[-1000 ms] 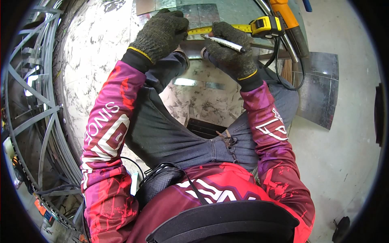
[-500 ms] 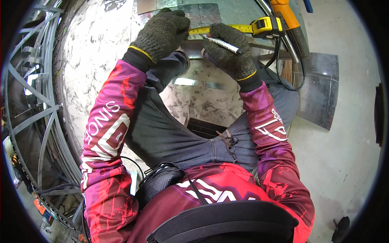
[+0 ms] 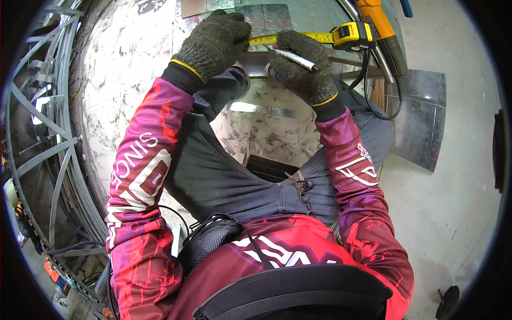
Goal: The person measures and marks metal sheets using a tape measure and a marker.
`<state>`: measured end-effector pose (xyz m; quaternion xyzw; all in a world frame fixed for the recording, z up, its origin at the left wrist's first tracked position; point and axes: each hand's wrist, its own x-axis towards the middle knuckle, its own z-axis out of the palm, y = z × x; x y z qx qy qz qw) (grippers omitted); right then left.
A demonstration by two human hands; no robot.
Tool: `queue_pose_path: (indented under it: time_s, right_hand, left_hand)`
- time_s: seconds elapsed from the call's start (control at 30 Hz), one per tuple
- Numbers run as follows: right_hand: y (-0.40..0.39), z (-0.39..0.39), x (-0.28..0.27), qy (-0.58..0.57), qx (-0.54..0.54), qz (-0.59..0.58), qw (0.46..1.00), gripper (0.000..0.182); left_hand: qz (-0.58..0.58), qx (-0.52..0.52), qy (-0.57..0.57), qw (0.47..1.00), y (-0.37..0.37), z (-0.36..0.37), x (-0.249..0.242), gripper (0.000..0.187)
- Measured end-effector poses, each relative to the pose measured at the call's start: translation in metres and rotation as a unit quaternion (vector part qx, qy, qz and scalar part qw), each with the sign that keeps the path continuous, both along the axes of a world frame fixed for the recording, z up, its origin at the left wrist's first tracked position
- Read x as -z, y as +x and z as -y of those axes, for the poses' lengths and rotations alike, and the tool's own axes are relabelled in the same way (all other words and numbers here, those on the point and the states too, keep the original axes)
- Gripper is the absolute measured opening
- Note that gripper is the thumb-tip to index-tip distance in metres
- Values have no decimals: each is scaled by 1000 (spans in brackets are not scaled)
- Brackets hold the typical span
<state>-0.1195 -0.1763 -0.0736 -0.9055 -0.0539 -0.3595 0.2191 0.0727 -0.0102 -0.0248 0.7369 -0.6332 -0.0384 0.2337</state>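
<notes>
Both my hands wear dark knitted gloves with yellow-edged cuffs. My left hand (image 3: 217,44) is closed at the end of a yellow tape blade (image 3: 263,40), its fingers curled over that end. My right hand (image 3: 303,66) holds a white marker (image 3: 296,57) with a black end, its tip pointing left, just below the blade. The fingers of this hand also touch the blade. To the right, the yellow and black tape measure case (image 3: 353,36) rests beside an orange-handled tool (image 3: 376,20). Under the blade lies a metal strip (image 3: 257,56), partly hidden by my hands.
Dark metal sheets (image 3: 418,117) lie on the floor at the right. A black cable (image 3: 367,88) loops near my knee. Curved metal frames (image 3: 53,133) stand along the left side. More plates (image 3: 264,16) lie beyond my hands.
</notes>
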Motion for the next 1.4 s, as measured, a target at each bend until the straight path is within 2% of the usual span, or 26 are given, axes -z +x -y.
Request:
queue_pose_path:
  time_s: [0.27,0.53,0.63,0.77,1.4]
  right_hand:
    - [1,0,0,-9,1,10,1000,37]
    - [1,-2,-5,-42,8,12,999,30]
    - [-1,-3,-8,-3,9,-24,1000,30]
    - [0,-2,-7,-2,0,-8,1000,30]
    - [2,-2,-2,-46,14,5,999,29]
  left_hand:
    - [3,1,2,1000,0,0,0,14]
    - [4,-5,10,1000,0,0,1,13]
    - [-1,-5,12,1000,1,0,2,13]
    - [2,4,3,1000,-1,0,1,16]
    - [3,0,7,1000,1,0,3,13]
